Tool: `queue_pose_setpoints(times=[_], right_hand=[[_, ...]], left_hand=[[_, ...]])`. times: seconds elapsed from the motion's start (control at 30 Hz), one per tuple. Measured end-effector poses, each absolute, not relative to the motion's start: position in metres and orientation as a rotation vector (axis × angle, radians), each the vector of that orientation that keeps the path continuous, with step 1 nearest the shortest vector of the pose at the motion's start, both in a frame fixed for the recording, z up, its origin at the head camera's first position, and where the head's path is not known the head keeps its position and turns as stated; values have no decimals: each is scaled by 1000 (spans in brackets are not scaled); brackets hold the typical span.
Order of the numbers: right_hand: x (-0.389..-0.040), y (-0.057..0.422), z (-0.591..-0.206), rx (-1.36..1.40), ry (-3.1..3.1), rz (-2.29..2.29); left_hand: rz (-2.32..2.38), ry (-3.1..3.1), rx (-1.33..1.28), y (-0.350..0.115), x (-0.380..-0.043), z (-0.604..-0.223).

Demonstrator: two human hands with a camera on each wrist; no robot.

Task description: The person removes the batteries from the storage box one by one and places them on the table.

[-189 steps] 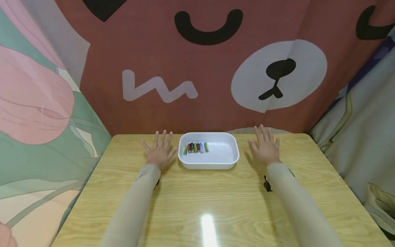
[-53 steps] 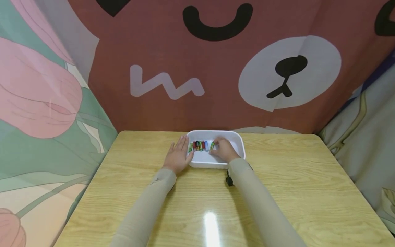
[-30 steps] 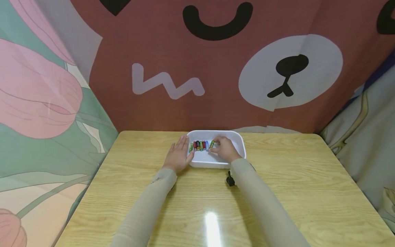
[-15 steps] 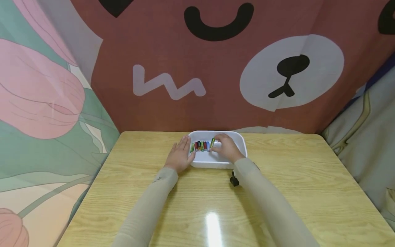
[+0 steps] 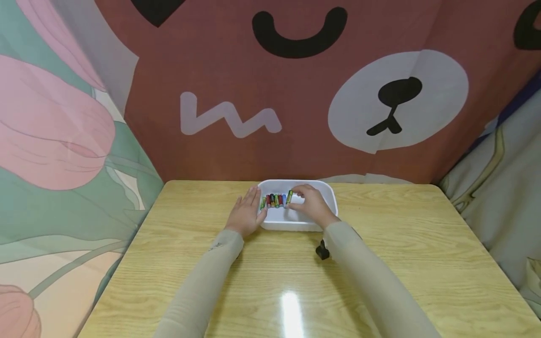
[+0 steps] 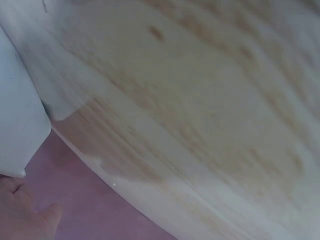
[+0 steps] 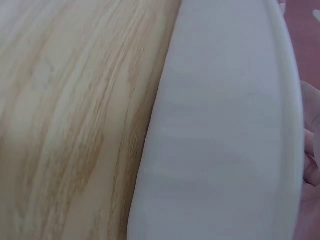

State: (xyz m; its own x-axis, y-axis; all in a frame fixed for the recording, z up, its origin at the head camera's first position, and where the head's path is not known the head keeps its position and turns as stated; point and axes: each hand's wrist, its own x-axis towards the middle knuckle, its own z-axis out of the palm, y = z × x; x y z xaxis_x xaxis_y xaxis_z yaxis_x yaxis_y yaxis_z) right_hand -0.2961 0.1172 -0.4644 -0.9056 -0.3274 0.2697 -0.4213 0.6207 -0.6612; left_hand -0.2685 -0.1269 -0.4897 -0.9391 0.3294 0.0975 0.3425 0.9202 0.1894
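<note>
In the head view a white plastic tray (image 5: 291, 226) holds several batteries (image 5: 276, 200) lined up side by side in its left half: red, dark, green and blue ones. A green battery (image 5: 263, 203) sits at the left end of this row, slightly tilted. My right hand (image 5: 313, 204) reaches over the tray and pinches another green battery (image 5: 289, 196) between thumb and fingertips, close to the blue one at the row's right end. With fingers straight, my left hand (image 5: 245, 214) rests along the tray's left rim. The right wrist view shows mostly the tray's outer wall (image 7: 215, 125).
The tray stands near the far edge of a wood-grain table (image 5: 270, 272). Behind it hangs a brown cloth (image 5: 236, 155) with a bear print, and patterned curtains (image 5: 63, 188) flank both sides. A black wrist device (image 5: 322, 250) hangs under the right sleeve.
From beside the tray, the left hand has come to its left rim and the right hand has taken hold of the separate green battery. In the last second the battery has tipped more upright.
</note>
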Motion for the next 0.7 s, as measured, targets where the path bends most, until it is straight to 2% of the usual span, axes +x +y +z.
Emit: queue_pose_setpoints(times=[0.7], right_hand=[[-251,123,-457,488,-2707,1396]], left_hand=[[-327,-3009,-513,-129,-268,-491]])
